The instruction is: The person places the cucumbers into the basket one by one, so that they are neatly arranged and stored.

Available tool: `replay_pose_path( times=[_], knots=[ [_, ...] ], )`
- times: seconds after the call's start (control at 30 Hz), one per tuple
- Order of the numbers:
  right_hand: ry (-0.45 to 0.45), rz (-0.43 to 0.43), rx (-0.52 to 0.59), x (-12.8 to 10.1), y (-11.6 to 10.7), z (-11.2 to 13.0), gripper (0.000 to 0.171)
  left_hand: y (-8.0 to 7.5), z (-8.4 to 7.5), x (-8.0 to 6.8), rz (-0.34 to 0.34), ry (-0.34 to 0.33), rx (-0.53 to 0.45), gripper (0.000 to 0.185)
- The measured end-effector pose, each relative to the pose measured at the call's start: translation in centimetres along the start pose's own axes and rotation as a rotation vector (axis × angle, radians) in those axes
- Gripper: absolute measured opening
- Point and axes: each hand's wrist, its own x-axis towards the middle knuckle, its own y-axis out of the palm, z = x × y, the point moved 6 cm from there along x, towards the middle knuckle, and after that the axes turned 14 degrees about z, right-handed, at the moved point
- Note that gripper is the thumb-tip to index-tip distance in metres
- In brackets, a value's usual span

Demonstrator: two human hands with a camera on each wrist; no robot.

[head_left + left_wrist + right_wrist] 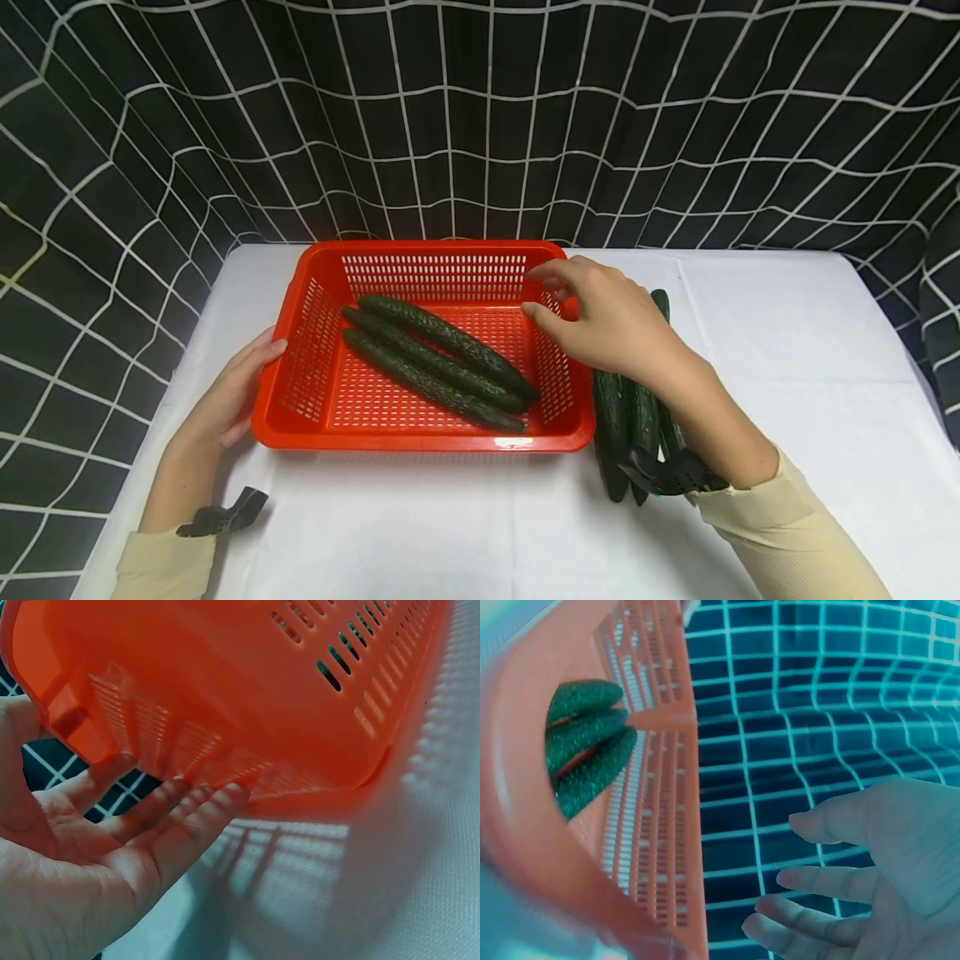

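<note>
A red slotted plastic basket (pixel 420 442) stands on the table with three dark green cucumbers (pixel 442 367) lying side by side in it, slanting toward its front right corner. At its left end my left hand (pixel 228 392) grips the rim, the thumb over the edge. In the left wrist view that hand's fingers (pixel 199 825) lie against the basket's outer wall. My right hand (pixel 607 321) hovers by the basket's right rim with fingers spread and nothing held. Below it, more cucumbers (pixel 613 425) lie beside the basket, partly hidden by the right hand and forearm.
A white cloth (pixel 787 375) covers the table. Dark fabric with a white grid (pixel 487 117) hangs behind the table and along both sides. Black straps (pixel 671 473) sit on both wrists.
</note>
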Motion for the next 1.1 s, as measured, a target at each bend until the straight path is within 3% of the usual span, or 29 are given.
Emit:
replay_pose_path(
  times=[0.33,0.57,0.87,1.1],
  knots=[
    [0.066,-0.074,0.098,-2.6,-0.5,-4.4,0.045,0.2,-0.1,0.1,0.021,0.003,-0.018,0.055],
    [0.116,-0.082,0.104,-3.7,0.2,-6.9,0.046,0.0,0.0,0.0,-0.005,-0.005,0.007,0.057],
    [0.147,-0.129,0.157,-4.8,1.0,-10.1,0.051,-0.2,0.1,0.2,0.035,0.029,-0.012,0.049],
    [0.202,-0.149,0.182,-5.9,2.1,-12.7,0.055,-0.2,0.1,0.2,0.029,0.031,-0.014,0.047]
  ],
)
